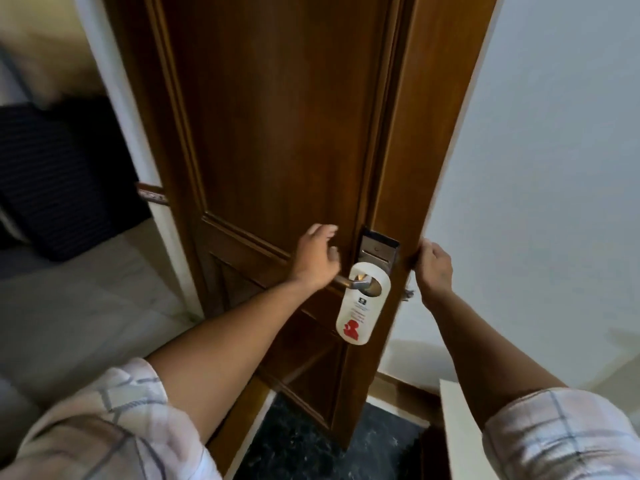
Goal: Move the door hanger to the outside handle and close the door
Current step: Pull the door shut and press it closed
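A white door hanger [362,303] with a red figure hangs from the metal lever handle [349,281] of the brown wooden door [277,133]. My left hand [317,258] hovers just left of the handle, fingers apart, over the lever's end. My right hand [433,266] rests on the door's edge, fingers curled behind it. A card lock plate [377,247] sits above the handle.
A white wall [536,168] lies to the right. Left of the door a room opens with a pale tiled floor [86,299] and a dark piece of furniture [59,181]. A dark stone threshold [311,445] lies below the door.
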